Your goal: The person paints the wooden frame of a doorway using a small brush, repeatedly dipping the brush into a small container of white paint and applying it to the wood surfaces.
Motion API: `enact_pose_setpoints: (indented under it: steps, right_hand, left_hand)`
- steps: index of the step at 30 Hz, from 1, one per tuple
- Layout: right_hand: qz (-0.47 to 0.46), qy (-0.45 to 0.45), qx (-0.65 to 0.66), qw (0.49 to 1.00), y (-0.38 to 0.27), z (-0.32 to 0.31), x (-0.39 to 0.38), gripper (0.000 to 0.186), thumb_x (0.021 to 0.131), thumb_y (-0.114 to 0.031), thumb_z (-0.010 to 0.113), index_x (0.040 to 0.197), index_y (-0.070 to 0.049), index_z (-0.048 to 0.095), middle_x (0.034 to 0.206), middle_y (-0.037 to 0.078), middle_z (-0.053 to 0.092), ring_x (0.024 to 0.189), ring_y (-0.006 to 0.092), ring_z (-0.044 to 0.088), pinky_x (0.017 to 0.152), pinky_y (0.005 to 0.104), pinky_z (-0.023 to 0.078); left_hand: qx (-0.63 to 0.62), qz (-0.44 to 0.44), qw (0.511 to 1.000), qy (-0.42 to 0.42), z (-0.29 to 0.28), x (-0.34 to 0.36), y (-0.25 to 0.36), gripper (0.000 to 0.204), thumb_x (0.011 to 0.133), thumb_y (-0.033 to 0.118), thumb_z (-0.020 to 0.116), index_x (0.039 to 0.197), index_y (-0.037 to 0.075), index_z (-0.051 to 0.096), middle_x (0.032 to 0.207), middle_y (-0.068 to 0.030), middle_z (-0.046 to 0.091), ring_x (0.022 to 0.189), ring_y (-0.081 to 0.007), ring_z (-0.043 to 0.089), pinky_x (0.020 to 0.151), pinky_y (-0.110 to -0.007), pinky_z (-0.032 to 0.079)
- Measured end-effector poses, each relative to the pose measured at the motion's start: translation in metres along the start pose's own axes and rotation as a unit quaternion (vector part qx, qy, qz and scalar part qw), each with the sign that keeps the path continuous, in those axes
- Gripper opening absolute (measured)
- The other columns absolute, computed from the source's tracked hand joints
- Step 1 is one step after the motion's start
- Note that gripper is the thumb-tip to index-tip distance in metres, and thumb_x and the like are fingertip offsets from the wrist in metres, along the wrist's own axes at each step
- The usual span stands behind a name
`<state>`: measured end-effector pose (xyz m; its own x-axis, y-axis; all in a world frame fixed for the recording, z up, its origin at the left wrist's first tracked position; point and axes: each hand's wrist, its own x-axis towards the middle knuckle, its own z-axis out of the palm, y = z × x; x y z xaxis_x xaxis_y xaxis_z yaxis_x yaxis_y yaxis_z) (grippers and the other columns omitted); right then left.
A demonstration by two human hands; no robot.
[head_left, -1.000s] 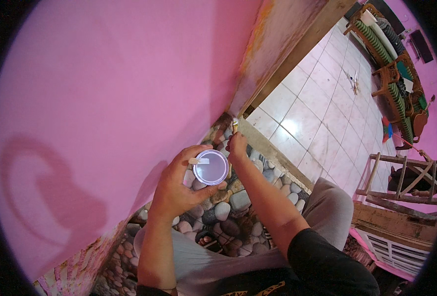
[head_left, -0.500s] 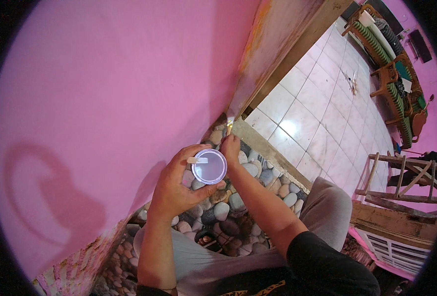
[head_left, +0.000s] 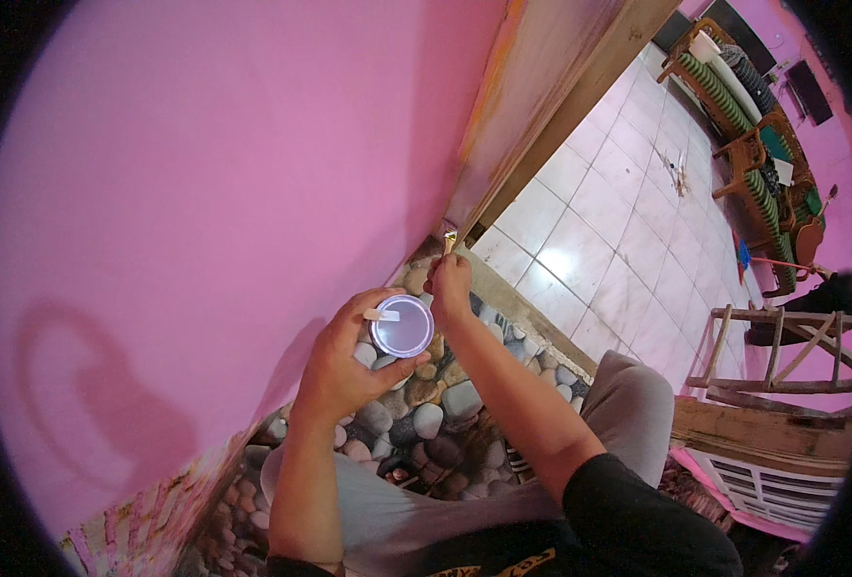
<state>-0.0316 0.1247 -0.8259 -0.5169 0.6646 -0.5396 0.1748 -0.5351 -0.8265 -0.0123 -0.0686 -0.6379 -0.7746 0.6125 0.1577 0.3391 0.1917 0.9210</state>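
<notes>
My left hand (head_left: 344, 361) grips a small round can (head_left: 408, 332) of pale lavender paint, with a short flat stick (head_left: 378, 314) across its rim. To the right of the can, my right hand (head_left: 451, 288) is closed on the handle of a small paintbrush (head_left: 450, 239). The brush head is at the foot of the pink wall's corner (head_left: 442, 226) beside the worn wooden door frame (head_left: 560, 115); whether it touches the surface I cannot tell. Beneath both hands lies a pebble-patterned floor (head_left: 426, 421), where I sit with my legs in grey trousers (head_left: 628, 413).
A doorway opens onto white tiles (head_left: 599, 240), with striped cane seats (head_left: 762, 197) along the far side. At right stand a rough wooden ladder-like frame (head_left: 782, 375), a white slatted panel (head_left: 748, 490) and a person in dark clothing (head_left: 835, 298), near a red-handled broom (head_left: 777, 262).
The brush and my right hand have shifted slightly left. The can sits a little further left in view, still held. The dark-clothed person at the right has changed position.
</notes>
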Motion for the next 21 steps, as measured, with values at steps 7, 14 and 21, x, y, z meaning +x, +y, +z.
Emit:
enact_pose_setpoints:
  steps: [7, 14, 21]
  right_hand:
    - [-0.046, -0.017, 0.042, 0.998, -0.081, 0.016, -0.076, 0.021, 0.102, -0.016, 0.043, 0.117, -0.003, 0.049, 0.079, 0.003, 0.052, 0.059, 0.0102, 0.044, 0.049, 0.0288, 0.039]
    - [-0.089, -0.080, 0.044, 0.992, -0.145, 0.009, -0.127, 0.027, 0.104, -0.014, 0.043, 0.128, -0.003, 0.047, 0.091, 0.001, 0.054, 0.060, 0.0074, 0.042, 0.049, 0.0254, 0.036]
    - [-0.251, -0.122, -0.012, 0.960, -0.202, 0.016, -0.175, 0.024, 0.110, -0.014, 0.040, 0.132, -0.005, 0.045, 0.095, -0.001, 0.054, 0.063, 0.0030, 0.041, 0.050, 0.0202, 0.032]
  left_hand:
    - [0.027, 0.009, 1.000, -0.005, -0.002, 0.004, -0.010, 0.072, 0.071, 0.023, 0.096, 0.130, 0.004, 0.060, 0.122, -0.0108, 0.071, 0.115, -0.0228, 0.067, 0.104, -0.039, 0.051]
    - [0.048, 0.000, 0.999, -0.024, -0.004, 0.008, -0.020, 0.072, 0.073, 0.030, 0.094, 0.131, 0.008, 0.059, 0.119, -0.0128, 0.070, 0.111, -0.0294, 0.069, 0.097, -0.041, 0.054]
    - [0.043, -0.027, 0.998, -0.038, -0.011, 0.013, -0.012, 0.070, 0.074, 0.032, 0.094, 0.132, 0.008, 0.060, 0.119, -0.0133, 0.071, 0.112, -0.0285, 0.069, 0.097, -0.040, 0.054]
